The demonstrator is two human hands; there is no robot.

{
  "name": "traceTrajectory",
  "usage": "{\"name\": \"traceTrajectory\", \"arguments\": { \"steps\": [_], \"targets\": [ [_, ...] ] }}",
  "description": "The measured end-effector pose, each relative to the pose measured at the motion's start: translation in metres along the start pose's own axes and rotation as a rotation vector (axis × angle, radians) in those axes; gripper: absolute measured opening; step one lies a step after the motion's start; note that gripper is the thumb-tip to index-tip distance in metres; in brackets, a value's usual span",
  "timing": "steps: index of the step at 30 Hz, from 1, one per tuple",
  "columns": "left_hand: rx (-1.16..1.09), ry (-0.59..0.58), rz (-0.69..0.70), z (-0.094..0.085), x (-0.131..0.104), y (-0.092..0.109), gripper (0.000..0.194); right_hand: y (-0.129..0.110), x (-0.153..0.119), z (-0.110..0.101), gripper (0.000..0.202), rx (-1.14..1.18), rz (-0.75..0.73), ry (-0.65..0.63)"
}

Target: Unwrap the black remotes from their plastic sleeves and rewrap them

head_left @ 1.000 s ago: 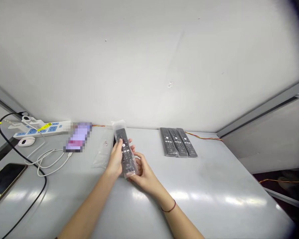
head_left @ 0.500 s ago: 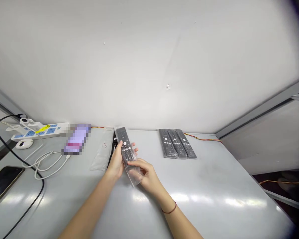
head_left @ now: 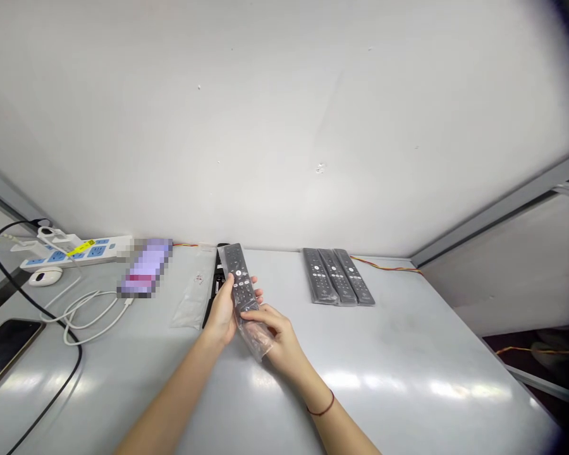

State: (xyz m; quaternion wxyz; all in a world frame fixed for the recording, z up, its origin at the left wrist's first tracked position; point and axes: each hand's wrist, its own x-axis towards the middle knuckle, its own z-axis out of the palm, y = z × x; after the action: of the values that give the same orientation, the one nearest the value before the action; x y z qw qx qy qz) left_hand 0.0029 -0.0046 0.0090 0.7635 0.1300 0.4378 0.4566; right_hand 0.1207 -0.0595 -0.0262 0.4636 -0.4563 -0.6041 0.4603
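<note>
A dark remote control (head_left: 240, 272) in a clear plastic sleeve (head_left: 257, 341) is tilted above the table near the middle of the view. My left hand (head_left: 224, 309) is wrapped round its left side, with fingertips showing past its right edge. My right hand (head_left: 277, 335) grips the lower end, fingers on the remote and the loose plastic. Behind my left hand lies a black item (head_left: 213, 291), partly hidden. Beside it on the left is a flat clear plastic bag (head_left: 191, 297).
Three wrapped remotes (head_left: 337, 276) lie side by side at the back right of the grey table (head_left: 431, 354). On the left are a power strip (head_left: 109, 248), a lit phone (head_left: 146, 265), a white mouse (head_left: 46, 276), cables and a dark phone (head_left: 9, 347).
The remote has shifted slightly right and down with my left hand, uncovering more of the black item behind it. The sleeve's lower end has moved slightly down and right.
</note>
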Motion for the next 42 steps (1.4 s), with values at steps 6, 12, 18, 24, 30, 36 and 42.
{"name": "traceTrajectory", "arguments": {
  "steps": [6, 12, 18, 24, 30, 36, 42],
  "targets": [
    [0.004, 0.010, 0.048, 0.001, 0.000, -0.002, 0.029, -0.002, 0.000, 0.000, 0.021, 0.008, 0.011, 0.044],
    [0.033, -0.027, 0.162, -0.005, 0.004, 0.001, 0.025, -0.001, 0.000, -0.003, 0.020, -0.038, -0.020, 0.060],
    [0.163, -0.054, 0.167, -0.014, 0.004, 0.015, 0.027, 0.002, 0.000, -0.006, 0.023, -0.142, -0.100, 0.123],
    [0.158, -0.016, 0.201, -0.015, 0.002, 0.023, 0.026, -0.007, 0.004, -0.024, 0.023, 0.009, -0.094, -0.032],
    [0.326, -0.057, 0.201, -0.018, -0.002, 0.030, 0.035, -0.021, 0.005, -0.040, 0.026, 0.116, 0.034, -0.358],
    [0.488, -0.211, 0.154, -0.018, -0.006, 0.028, 0.042, -0.022, 0.001, -0.025, 0.029, 0.018, 0.075, -0.484],
    [0.556, -0.258, 0.146, -0.023, -0.004, 0.028, 0.043, -0.024, -0.001, -0.021, 0.031, -0.121, 0.054, -0.480]
  ]
}}
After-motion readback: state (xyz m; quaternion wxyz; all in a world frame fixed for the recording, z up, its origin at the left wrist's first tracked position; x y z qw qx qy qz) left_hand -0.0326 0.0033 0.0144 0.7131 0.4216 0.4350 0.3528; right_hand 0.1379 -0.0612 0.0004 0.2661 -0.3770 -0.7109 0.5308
